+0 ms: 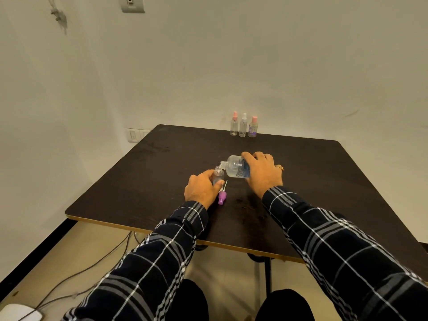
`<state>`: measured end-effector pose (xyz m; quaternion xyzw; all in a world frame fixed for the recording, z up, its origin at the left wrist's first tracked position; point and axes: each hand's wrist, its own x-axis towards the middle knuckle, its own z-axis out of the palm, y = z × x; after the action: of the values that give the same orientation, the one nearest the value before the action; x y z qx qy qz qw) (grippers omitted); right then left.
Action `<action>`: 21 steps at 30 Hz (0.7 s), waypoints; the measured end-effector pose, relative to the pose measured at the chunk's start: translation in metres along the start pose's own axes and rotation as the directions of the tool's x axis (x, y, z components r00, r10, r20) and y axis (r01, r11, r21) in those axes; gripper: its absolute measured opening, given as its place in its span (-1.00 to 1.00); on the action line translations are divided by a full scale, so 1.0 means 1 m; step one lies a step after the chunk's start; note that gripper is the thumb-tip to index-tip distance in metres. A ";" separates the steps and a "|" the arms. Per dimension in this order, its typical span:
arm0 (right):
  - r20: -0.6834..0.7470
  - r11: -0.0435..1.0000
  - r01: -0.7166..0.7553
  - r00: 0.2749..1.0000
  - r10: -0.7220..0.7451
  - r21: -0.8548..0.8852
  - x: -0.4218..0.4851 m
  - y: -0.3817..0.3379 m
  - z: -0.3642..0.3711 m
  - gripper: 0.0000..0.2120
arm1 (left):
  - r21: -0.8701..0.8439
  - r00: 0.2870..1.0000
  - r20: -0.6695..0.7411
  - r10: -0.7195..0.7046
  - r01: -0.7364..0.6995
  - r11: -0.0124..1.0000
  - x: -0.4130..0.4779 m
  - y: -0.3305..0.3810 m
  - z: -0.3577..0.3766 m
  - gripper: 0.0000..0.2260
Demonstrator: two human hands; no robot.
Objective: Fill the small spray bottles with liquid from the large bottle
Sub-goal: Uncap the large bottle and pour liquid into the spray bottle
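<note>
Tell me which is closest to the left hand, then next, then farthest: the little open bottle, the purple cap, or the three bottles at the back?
1. Little open bottle: held in the left hand.
2. Purple cap: lying just right of that hand.
3. Three bottles at the back: standing at the table's far edge.

On the table (162, 181), the left hand (201, 189) covers the left side of the small bottle (218, 174); the right hand (262, 172) hides the base of the large bottle (236, 167); its label print is too small to read; below the table's near-left corner, a white object (18, 312) is cut by the picture's edge.
</note>
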<state>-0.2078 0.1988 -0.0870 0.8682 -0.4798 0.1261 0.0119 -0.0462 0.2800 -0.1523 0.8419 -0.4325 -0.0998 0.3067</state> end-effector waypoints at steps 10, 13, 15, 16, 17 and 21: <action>-0.001 1.000 0.002 1.000 -0.002 0.000 0.000 0.000 0.001 -0.29 | 0.015 1.000 -0.016 0.008 -0.008 1.000 0.000 0.000 0.001 -0.60; -0.011 1.000 0.002 1.000 -0.002 0.000 0.000 0.000 0.001 -0.31 | 0.016 1.000 -0.015 0.001 -0.001 1.000 0.000 0.001 0.000 -0.59; -0.011 1.000 0.002 1.000 -0.002 0.000 0.000 0.000 0.001 -0.31 | 0.010 1.000 -0.016 -0.003 0.003 1.000 0.000 0.001 0.000 -0.60; -0.008 1.000 0.002 1.000 -0.002 0.000 0.000 0.000 0.001 -0.31 | 0.009 1.000 -0.017 -0.003 0.003 1.000 0.000 0.001 0.000 -0.60; -0.004 1.000 0.001 1.000 -0.001 0.000 0.000 0.000 0.001 -0.30 | 0.009 1.000 -0.017 -0.003 0.003 1.000 0.000 0.000 0.000 -0.60; 0.004 1.000 -0.005 1.000 0.005 -0.004 0.001 -0.001 0.001 -0.28 | 0.008 1.000 -0.017 -0.010 0.010 1.000 -0.001 0.001 0.000 -0.60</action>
<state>-0.2068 0.1983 -0.0877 0.8673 -0.4821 0.1234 0.0122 -0.0475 0.2799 -0.1518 0.8462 -0.4260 -0.0926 0.3063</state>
